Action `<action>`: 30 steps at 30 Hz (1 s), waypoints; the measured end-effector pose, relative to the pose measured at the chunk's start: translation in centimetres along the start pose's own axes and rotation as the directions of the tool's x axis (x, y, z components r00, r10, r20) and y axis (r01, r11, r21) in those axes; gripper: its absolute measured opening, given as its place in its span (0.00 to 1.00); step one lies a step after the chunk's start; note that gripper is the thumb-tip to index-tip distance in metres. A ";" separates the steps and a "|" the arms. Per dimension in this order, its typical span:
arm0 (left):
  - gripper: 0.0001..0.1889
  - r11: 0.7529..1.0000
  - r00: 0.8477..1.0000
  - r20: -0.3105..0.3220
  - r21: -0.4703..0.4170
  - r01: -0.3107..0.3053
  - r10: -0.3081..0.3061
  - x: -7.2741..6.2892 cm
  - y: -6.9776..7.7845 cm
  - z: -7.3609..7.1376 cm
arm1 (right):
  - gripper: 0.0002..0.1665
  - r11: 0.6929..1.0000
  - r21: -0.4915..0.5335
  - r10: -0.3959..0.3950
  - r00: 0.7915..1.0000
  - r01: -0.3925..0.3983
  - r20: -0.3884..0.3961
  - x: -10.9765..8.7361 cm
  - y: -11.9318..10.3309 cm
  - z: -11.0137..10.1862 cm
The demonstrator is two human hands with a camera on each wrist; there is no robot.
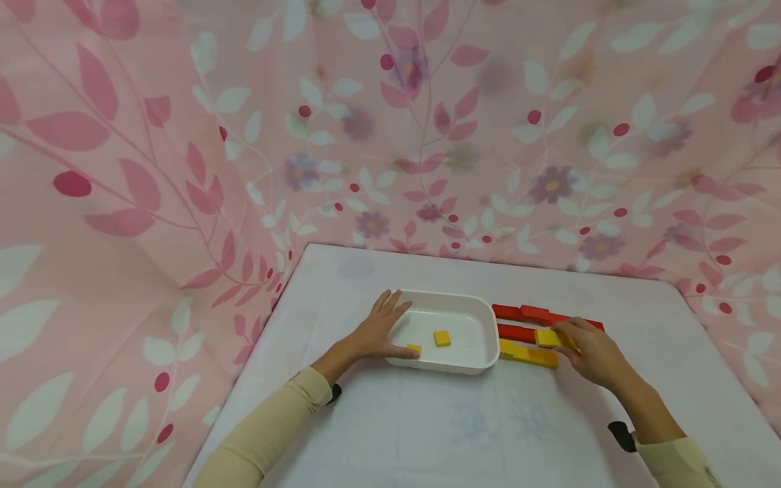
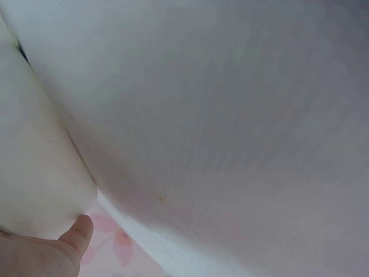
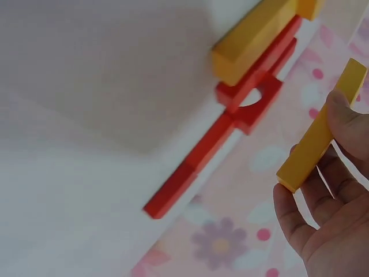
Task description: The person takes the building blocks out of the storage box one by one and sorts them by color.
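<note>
My left hand [image 1: 379, 332] rests with spread fingers on the left end of a white tray [image 1: 470, 332], its thumb along the near-left side. Two small yellow blocks [image 1: 442, 338] lie inside, one partly hidden by the thumb. In the left wrist view, a fingertip of the left hand [image 2: 57, 248] shows beside the pale tray wall [image 2: 40, 144]. My right hand [image 1: 588, 349] pinches a long yellow block [image 3: 317, 135] between thumb and fingers, right of the tray. Red blocks [image 1: 515, 332] and a row of yellow blocks [image 1: 531, 356] lie close by.
A further row of red blocks [image 1: 535, 313] runs along the back, its right end partly behind the right hand. In the right wrist view, one red block [image 3: 259, 107] has a curved cutout. A white cloth [image 1: 427, 420] covers the table; a floral curtain [image 1: 427, 135] hangs behind.
</note>
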State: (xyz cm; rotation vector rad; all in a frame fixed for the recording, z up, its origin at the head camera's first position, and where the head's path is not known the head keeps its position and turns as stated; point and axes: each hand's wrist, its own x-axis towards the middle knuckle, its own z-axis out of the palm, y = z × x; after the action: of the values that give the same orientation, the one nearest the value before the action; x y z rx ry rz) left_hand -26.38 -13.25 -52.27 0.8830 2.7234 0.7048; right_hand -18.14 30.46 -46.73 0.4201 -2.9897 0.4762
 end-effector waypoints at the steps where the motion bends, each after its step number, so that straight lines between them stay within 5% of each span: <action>1: 0.59 1.000 1.000 0.001 -0.003 -0.002 0.002 0.1 0.1 0.0 | 0.23 1.000 -0.003 0.016 1.000 -0.016 0.008 -0.4 0.4 0.1; 11: 0.59 1.000 1.000 0.003 0.005 -0.027 0.027 0.1 0.4 0.0 | 0.21 0.985 -0.031 0.173 0.978 -0.171 0.118 -3.4 4.0 1.0; 24: 0.59 1.000 1.000 0.009 0.015 -0.017 0.017 0.3 0.1 -0.4 | 0.24 0.974 0.006 0.221 0.948 -0.228 0.228 -3.2 5.5 2.9; 30: 0.59 1.000 1.000 0.009 0.013 -0.013 0.013 0.1 0.2 -0.2 | 0.25 0.978 0.007 0.203 0.954 -0.210 0.221 -3.0 5.6 3.1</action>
State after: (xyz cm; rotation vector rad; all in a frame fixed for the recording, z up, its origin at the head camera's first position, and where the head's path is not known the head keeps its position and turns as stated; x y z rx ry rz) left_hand -26.41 -13.15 -51.99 0.9049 2.7204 0.6844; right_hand -16.96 35.31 -51.72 0.1710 -3.2637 0.5243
